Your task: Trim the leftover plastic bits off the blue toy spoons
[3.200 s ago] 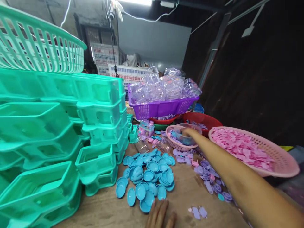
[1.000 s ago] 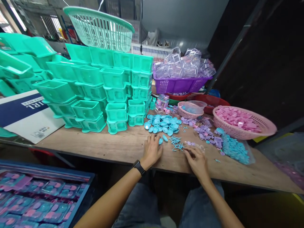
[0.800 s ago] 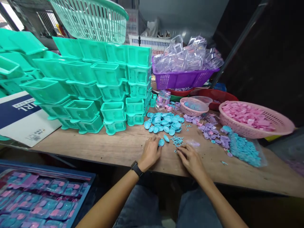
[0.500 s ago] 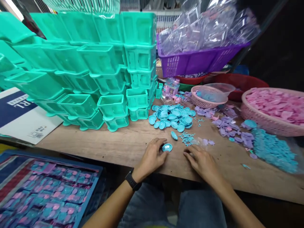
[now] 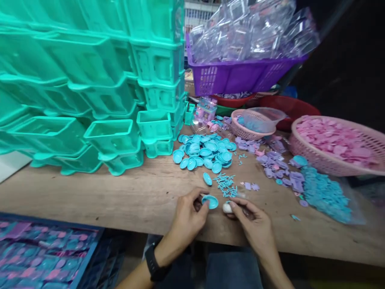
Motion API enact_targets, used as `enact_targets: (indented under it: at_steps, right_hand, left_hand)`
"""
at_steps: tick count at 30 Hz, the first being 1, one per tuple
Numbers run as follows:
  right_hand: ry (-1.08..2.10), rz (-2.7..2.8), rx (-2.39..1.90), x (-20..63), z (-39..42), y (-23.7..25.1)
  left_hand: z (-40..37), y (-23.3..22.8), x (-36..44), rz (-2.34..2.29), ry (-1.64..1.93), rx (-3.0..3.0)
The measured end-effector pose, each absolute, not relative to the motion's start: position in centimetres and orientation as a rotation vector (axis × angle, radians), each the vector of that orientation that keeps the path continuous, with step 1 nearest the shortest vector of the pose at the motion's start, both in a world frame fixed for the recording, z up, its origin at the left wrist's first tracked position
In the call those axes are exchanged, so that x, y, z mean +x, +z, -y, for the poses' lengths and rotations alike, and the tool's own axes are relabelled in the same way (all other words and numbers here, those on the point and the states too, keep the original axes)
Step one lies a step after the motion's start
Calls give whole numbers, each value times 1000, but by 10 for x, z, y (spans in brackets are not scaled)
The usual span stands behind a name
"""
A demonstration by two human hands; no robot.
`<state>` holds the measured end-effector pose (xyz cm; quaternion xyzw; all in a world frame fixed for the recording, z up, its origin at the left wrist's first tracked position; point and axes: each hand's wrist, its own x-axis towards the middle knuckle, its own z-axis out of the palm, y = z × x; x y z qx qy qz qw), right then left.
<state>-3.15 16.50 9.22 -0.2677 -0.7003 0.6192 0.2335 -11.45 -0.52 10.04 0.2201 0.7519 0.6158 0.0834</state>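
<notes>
Left hand [image 5: 189, 214]: thumb and fingers pinch one end of a blue dish [image 5: 210, 202], its open side facing up. Right hand [image 5: 255, 221]: thumb and fingers pinch a small white piece [image 5: 227, 208]; a blue bit shows at its top, too small to identify. Dish and white piece are apart, side by side, over the front part of the worktop [image 5: 126, 192]. Whether either touches the surface cannot be told.

The step in hand is judged to be fine handling of these two parts at close range. To do it well:

1. Grip the dish at its end only, leaving the inside and the free part of the rim unobstructed.
2. Hold the dish level. Its curved underside is likely to rock if pressed off-centre.
3. Pinch the white piece lightly. A smooth, rounded surface may slip out under excess pressure.
4. Work in front of the hooks [image 5: 226, 184]. The right fingers are just beside that pile, and a careless sweep could scatter it.
5. Do not disturb the loose dish [image 5: 207, 179], which lies between the held dish and the heap [image 5: 205, 152].
6. Lift the right hand before reaching back, as lilac pieces [image 5: 255, 187] lie beyond it
</notes>
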Motion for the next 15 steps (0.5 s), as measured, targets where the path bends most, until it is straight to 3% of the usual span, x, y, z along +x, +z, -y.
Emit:
enact_targets:
  at_steps: [5, 15]
  right_hand:
    - [1732, 1789, -711, -29, -164, 94]
    - [1642, 1641, -654, -31, -151, 96]
  left_hand:
    - [-20, 100, -112, -2144, 1922, 432]
    - [-41, 118, -97, -2138, 1963, 522]
